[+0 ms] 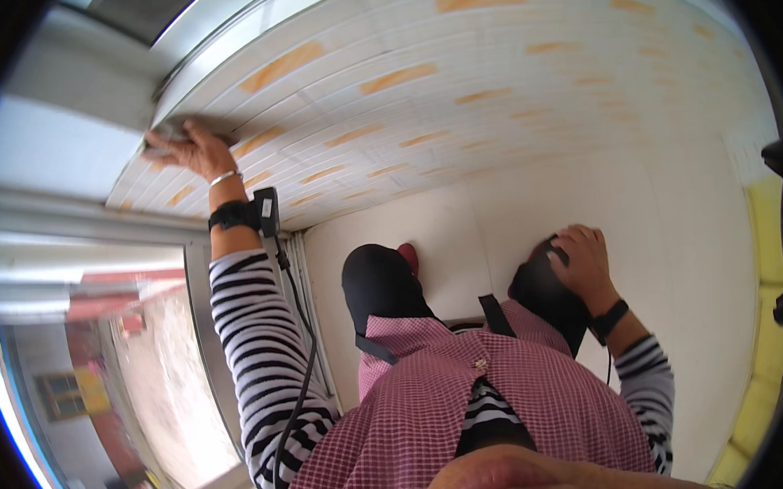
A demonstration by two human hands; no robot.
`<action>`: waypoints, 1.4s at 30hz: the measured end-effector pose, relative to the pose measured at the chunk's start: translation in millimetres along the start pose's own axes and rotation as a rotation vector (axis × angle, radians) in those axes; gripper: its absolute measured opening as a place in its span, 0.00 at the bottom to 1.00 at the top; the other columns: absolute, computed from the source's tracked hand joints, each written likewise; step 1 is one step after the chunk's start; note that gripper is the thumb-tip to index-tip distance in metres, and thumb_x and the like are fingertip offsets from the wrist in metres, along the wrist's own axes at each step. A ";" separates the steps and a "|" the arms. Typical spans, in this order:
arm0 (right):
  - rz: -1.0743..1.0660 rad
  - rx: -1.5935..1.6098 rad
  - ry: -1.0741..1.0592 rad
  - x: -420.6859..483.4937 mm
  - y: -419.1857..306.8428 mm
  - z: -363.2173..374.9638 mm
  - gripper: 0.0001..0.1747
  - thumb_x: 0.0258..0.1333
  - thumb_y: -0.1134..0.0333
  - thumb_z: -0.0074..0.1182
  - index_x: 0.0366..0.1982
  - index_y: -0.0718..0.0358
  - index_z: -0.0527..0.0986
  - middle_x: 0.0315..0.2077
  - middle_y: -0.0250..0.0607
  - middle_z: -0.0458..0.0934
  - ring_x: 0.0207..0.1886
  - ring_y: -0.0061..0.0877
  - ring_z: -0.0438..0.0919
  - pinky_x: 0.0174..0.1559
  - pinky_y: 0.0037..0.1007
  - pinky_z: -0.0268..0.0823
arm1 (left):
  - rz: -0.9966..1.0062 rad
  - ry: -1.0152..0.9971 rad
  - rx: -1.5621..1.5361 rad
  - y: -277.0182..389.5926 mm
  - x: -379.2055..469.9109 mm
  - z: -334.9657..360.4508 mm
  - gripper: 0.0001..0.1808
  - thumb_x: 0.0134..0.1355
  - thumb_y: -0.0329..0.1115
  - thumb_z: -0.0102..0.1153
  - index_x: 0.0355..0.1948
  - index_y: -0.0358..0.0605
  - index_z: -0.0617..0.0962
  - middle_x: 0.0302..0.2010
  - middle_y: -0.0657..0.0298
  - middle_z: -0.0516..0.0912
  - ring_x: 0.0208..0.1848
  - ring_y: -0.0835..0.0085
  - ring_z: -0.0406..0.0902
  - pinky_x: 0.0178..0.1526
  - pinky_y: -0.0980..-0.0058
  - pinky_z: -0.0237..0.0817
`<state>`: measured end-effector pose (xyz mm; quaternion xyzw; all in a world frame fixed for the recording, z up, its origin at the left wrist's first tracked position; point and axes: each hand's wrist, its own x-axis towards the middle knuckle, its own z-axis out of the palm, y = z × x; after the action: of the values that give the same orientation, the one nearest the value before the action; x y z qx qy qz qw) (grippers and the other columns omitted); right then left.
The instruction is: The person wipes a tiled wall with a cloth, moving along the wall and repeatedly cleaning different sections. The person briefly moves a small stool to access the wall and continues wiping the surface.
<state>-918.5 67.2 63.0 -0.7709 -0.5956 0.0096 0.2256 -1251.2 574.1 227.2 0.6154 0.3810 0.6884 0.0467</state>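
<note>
My left hand is raised to the far left, its fingers spread against the end of the tiled wall. Under its palm is a grey, blurred cloth, largely hidden by the fingers and pressed to the tiles. The wall has pale tiles with orange patches. My right hand rests on my bent knee in black trousers and holds nothing. Its fingers curve over the far side of the knee.
Beside my left arm is a window with a metal frame, a yard beyond it. Pale flooring lies around my knees. A black cable runs along my left sleeve from a wrist-worn device. Yellow blocks line the right edge.
</note>
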 end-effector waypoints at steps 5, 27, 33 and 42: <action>0.033 0.003 -0.006 -7.7 6.2 -1.3 0.10 0.45 0.60 0.62 0.30 0.56 0.80 0.40 0.32 0.80 0.53 0.29 0.73 0.54 0.39 0.59 | 0.305 0.031 0.257 52.6 -42.0 56.5 0.39 0.61 0.27 0.55 0.72 0.60 0.58 0.74 0.42 0.33 0.75 0.40 0.35 0.69 0.40 0.41; 0.050 0.010 0.039 -25.1 17.8 -4.3 0.10 0.45 0.58 0.62 0.30 0.55 0.79 0.39 0.29 0.79 0.52 0.29 0.73 0.55 0.39 0.58 | 1.099 -0.690 0.479 127.3 -105.0 122.0 0.27 0.57 0.32 0.56 0.57 0.77 0.75 0.70 0.66 0.62 0.69 0.55 0.57 0.61 0.41 0.45; 0.002 0.002 0.010 -31.3 30.6 -2.9 0.13 0.45 0.56 0.61 0.32 0.55 0.79 0.40 0.30 0.79 0.52 0.29 0.72 0.54 0.41 0.58 | 1.010 -0.602 0.499 54.8 -85.1 20.3 0.26 0.61 0.24 0.53 0.57 0.68 0.79 0.71 0.61 0.61 0.71 0.44 0.54 0.68 0.48 0.53; -0.155 0.779 0.136 60.8 -45.5 16.0 0.53 0.49 0.48 0.64 0.69 0.62 0.52 0.65 0.61 0.56 0.70 0.50 0.54 0.69 0.49 0.47 | -0.743 -1.054 -0.906 173.5 -209.1 -1.1 0.25 0.67 0.24 0.39 0.65 0.44 0.67 0.59 0.56 0.74 0.57 0.67 0.72 0.60 0.68 0.65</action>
<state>-947.0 137.3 80.4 -0.5793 -0.5875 0.1667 0.5398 -1132.2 339.7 158.5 0.6140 0.1717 0.3332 0.6946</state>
